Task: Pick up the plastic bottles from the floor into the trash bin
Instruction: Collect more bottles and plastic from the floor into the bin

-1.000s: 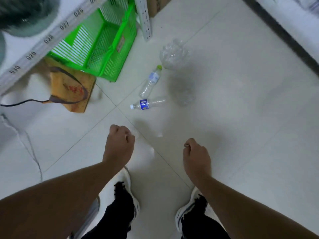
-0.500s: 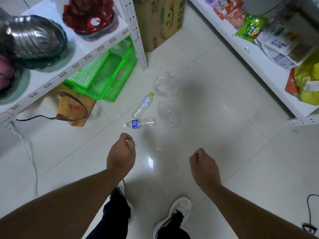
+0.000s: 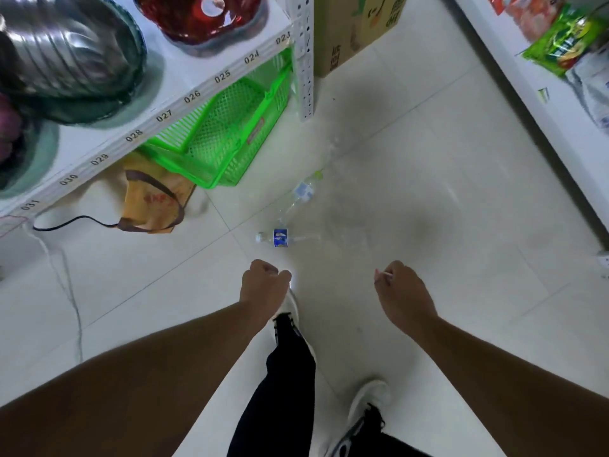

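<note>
Two plastic bottles lie on the white tile floor ahead of me. The nearer one [image 3: 280, 238] has a blue label and a white cap and lies crosswise. Beyond it is a bottle with a pale label and a green cap [image 3: 304, 190], blurred by motion. Faint clear crumpled plastic [image 3: 333, 153] shows further back, too blurred to make out. My left hand [image 3: 263, 286] hovers just short of the blue-label bottle, fingers curled, holding nothing. My right hand [image 3: 400, 291] is level with it to the right, also curled and empty. No trash bin is in view.
A white numbered shelf [image 3: 164, 115] with metal bowls runs along the left, with a green mesh basket [image 3: 224, 140] and a tan bag [image 3: 155, 202] beneath it. A cardboard box [image 3: 356, 31] stands at the back. A snack shelf [image 3: 543, 80] lines the right. My feet are below.
I have stepped forward and the view has tilted up; the bottles now lie closer to my hands. Both hands stay curled and empty.
</note>
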Available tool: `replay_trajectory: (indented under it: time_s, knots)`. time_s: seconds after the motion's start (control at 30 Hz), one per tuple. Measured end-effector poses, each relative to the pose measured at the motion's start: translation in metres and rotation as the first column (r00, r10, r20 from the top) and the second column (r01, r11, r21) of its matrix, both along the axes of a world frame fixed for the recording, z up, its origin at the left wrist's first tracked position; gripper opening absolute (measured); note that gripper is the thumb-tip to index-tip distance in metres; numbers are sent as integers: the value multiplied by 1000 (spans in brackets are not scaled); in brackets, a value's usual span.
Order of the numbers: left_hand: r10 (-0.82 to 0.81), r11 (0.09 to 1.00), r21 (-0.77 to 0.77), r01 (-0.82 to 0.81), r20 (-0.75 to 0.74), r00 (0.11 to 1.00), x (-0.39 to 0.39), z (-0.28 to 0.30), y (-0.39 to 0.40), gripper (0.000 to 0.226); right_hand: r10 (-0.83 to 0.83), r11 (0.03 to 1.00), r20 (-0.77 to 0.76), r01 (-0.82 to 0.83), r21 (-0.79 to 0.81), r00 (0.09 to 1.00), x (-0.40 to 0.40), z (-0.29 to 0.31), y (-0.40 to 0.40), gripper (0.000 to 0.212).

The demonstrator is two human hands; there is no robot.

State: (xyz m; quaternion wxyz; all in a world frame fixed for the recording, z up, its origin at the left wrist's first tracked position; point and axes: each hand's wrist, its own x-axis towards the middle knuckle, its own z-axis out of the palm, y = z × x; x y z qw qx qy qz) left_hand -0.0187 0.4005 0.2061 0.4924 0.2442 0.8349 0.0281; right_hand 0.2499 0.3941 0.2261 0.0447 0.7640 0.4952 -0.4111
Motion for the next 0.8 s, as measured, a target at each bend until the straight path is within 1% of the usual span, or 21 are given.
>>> replay_trajectory:
  time_s: [0.07,0.17,0.27,0.37,0.43,0.5,0.57,0.63,0.73,0.77,0.8]
  knots:
    - [-20,999,-31,19,-46,999,-4,-8,14,22,25,999,18,-26,35,1000,-4,-14,22,29]
    - [25,999,-28,-27,-92,995,-5,-25,31,30,84,994,58,-88,69,995,-4,-37,51,29]
    - [135,991,-11,-136,-91,987,3,-48,41,42,182,983,93,-185,21,979,-1,-67,73,27]
    - [281,957,-41,-286,-96,955,14,-77,47,55,224,974,39,-225,3,974,5,-101,92,22]
    - [370,912,-148,-381,-101,924,23,-105,52,76,233,972,-8,-232,30,972,11,-129,103,18]
    - [432,865,-243,-439,-87,898,35,-143,55,105,250,967,-29,-249,48,968,18,-167,113,18]
    - [514,815,-270,-513,-73,855,47,-183,61,127,301,953,-48,-299,43,952,21,-211,125,21]
    - [621,747,-238,-621,-86,779,55,-231,68,139,346,938,-67,-344,27,936,21,-260,136,22]
    - [689,698,-168,-696,-107,717,67,-293,82,136,465,884,-5,-464,60,885,25,-329,138,16]
    - [716,675,-149,-722,-103,691,70,-312,86,129,506,858,43,-508,76,862,26,-347,135,14]
    - [733,662,-145,-735,-75,676,73,-325,83,115,538,832,98,-546,99,837,26,-363,128,12]
